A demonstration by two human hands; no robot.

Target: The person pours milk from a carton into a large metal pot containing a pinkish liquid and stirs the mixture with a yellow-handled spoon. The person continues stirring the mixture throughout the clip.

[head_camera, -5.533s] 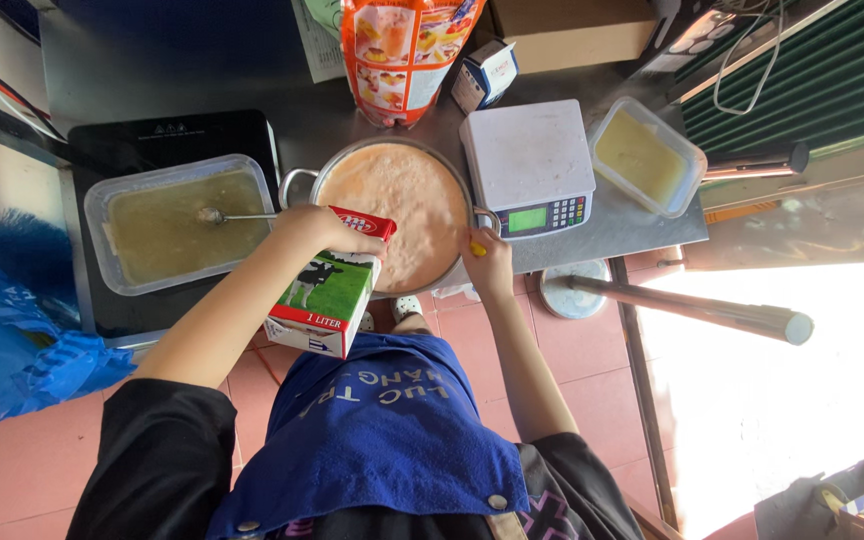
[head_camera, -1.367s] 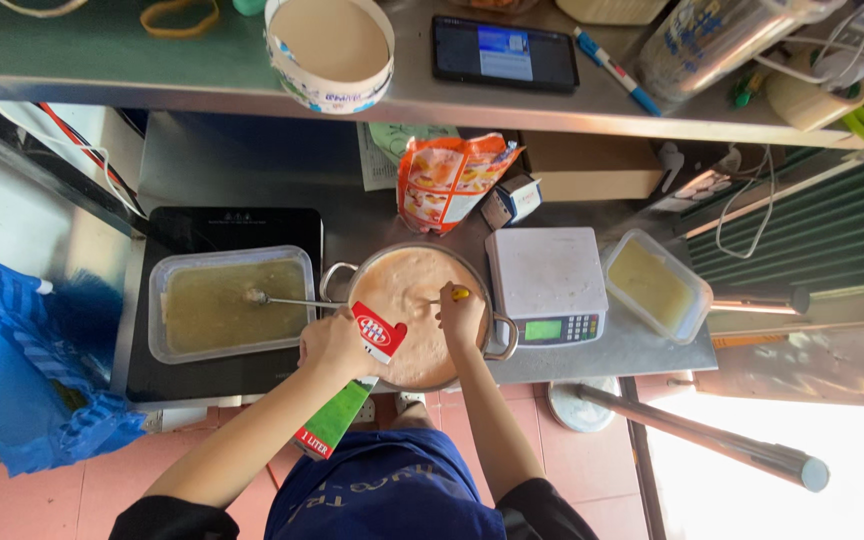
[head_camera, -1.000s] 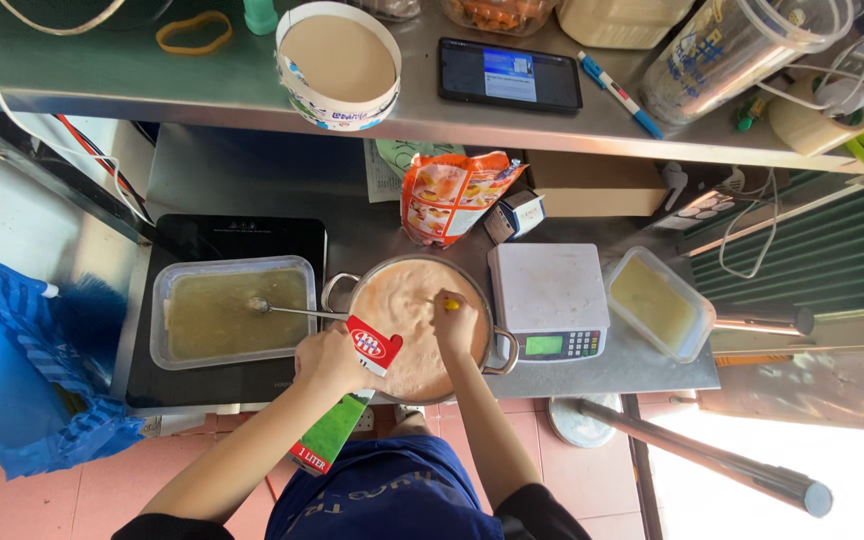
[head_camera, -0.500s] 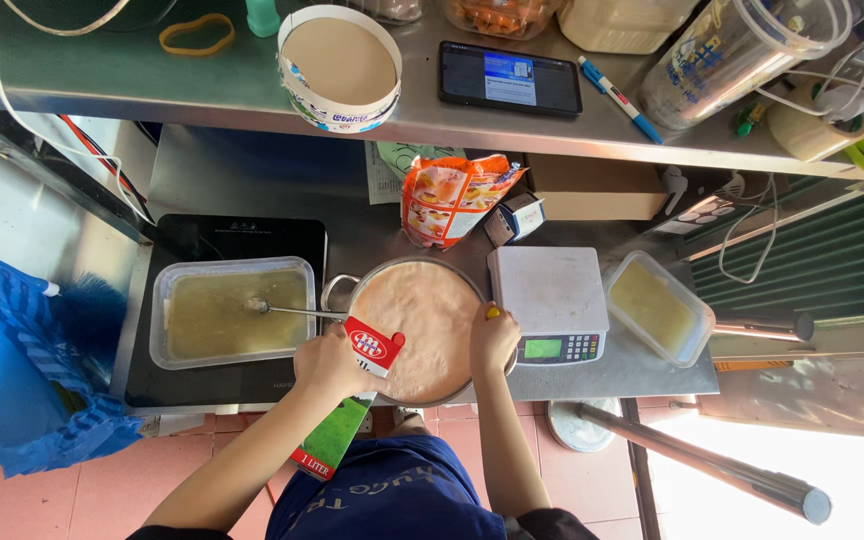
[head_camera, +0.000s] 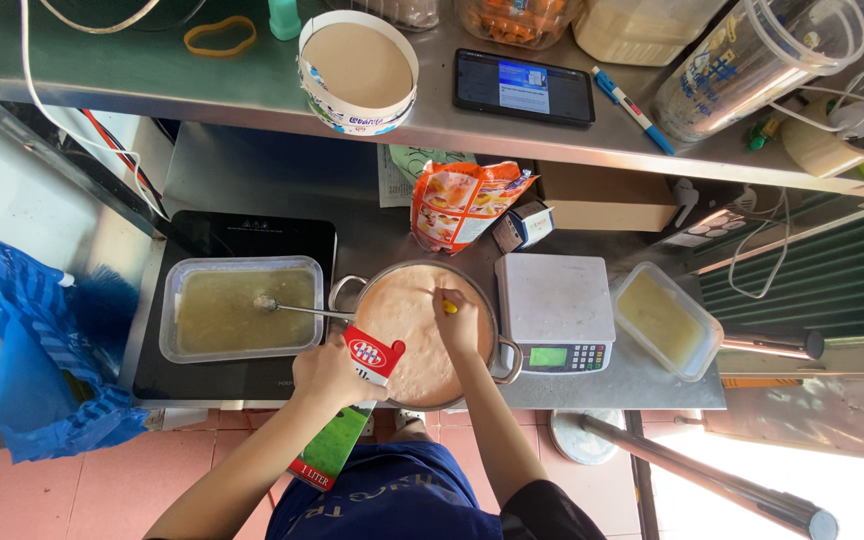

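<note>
Left hand [head_camera: 324,373] gripping milk carton [head_camera: 344,420], tilting it over pot [head_camera: 422,332] at bench's front edge; right hand [head_camera: 459,322] closed on yellow-handled utensil [head_camera: 448,306] inside pot.

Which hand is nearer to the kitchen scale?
The right hand, over the pot and gripping a yellow-tipped tool, is just left of the kitchen scale. The left hand holds the carton at the pot's far side, farther away.
</note>
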